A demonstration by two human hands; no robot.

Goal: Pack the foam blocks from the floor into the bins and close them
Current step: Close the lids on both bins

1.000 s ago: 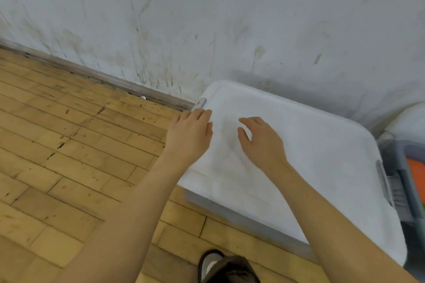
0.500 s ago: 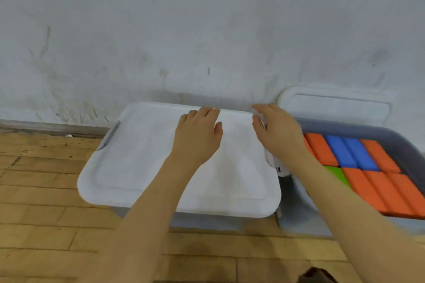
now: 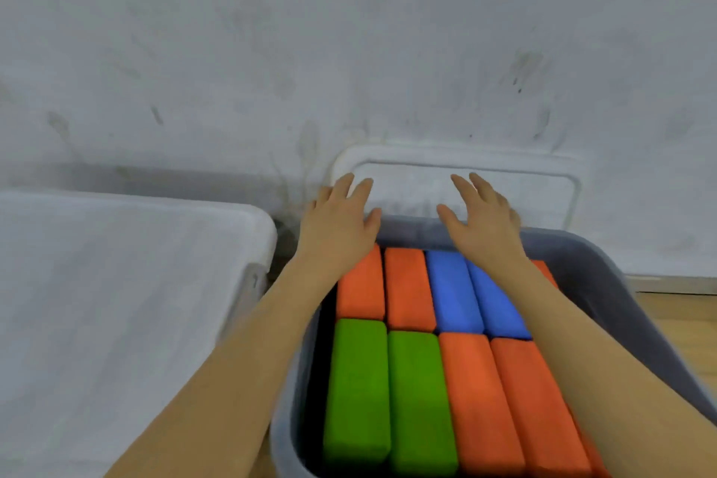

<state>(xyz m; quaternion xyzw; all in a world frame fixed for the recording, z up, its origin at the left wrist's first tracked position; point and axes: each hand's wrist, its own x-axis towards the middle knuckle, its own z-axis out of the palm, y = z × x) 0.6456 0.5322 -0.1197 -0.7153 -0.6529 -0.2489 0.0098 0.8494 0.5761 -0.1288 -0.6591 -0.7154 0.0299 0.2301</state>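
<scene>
An open grey bin (image 3: 605, 272) holds several foam blocks packed side by side: orange (image 3: 407, 291), blue (image 3: 452, 291) and green (image 3: 359, 380). Its white lid (image 3: 411, 182) leans upright against the wall behind it. My left hand (image 3: 339, 221) and my right hand (image 3: 479, 219) reach over the bin's far rim with fingers straight, at the lower part of the lid. I cannot tell whether the fingers touch it. To the left stands a second bin with its white lid (image 3: 116, 283) on top.
A scuffed white wall (image 3: 349, 50) rises right behind both bins. A strip of wooden floor (image 3: 683, 318) shows at the far right, beside the open bin.
My view swung right from the closed bin to the open one. Both hands left the closed lid and now reach toward the lid leaning on the wall.
</scene>
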